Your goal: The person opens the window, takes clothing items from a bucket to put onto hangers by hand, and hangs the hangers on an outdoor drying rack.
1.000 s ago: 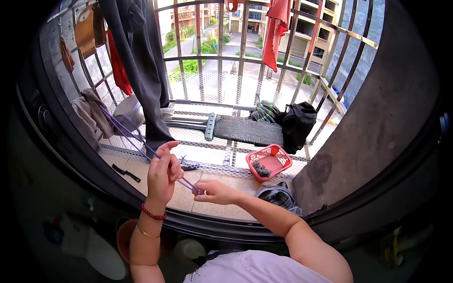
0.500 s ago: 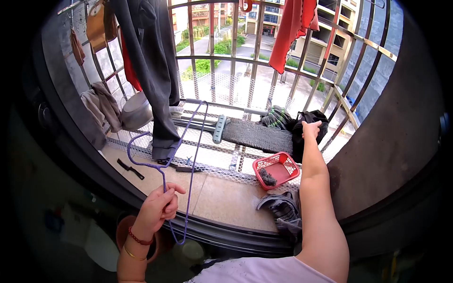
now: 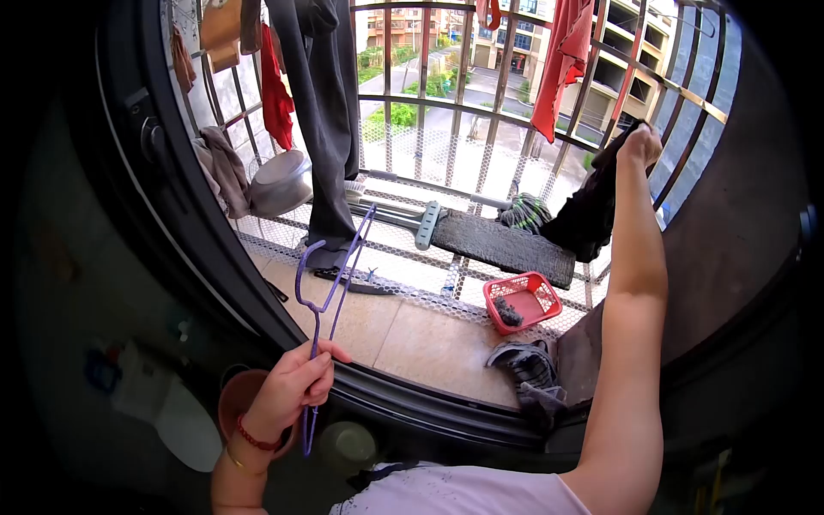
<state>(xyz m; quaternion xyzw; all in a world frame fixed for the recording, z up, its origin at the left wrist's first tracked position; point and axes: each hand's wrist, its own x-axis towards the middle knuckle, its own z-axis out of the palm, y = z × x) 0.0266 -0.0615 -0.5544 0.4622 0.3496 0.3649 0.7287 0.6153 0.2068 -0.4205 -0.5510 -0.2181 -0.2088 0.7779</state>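
Observation:
My left hand (image 3: 300, 382) is closed round a purple clothes hanger (image 3: 330, 296), which stands up in front of the window sill. At the right, my right hand (image 3: 642, 144) grips the top of a black cloth garment (image 3: 592, 206) and holds it raised; its lower part hangs close to the end of a dark textured board (image 3: 502, 245). What kind of garment it is I cannot tell. A green-and-black striped cloth (image 3: 525, 213) lies just left of it. Dark grey trousers (image 3: 322, 129) hang from above, behind the hanger.
A red plastic basket (image 3: 525, 313) holding a dark grey scrubber stands on the sill, with a crumpled grey cloth (image 3: 524, 365) below it. Metal bars (image 3: 421, 103) enclose the ledge. A metal pot (image 3: 281, 182) sits left; a red cloth (image 3: 562, 64) hangs right.
My right hand has lifted the black garment up and to the right off the ledge. The hanger in my left hand has turned narrower to the view. The whole view has shifted.

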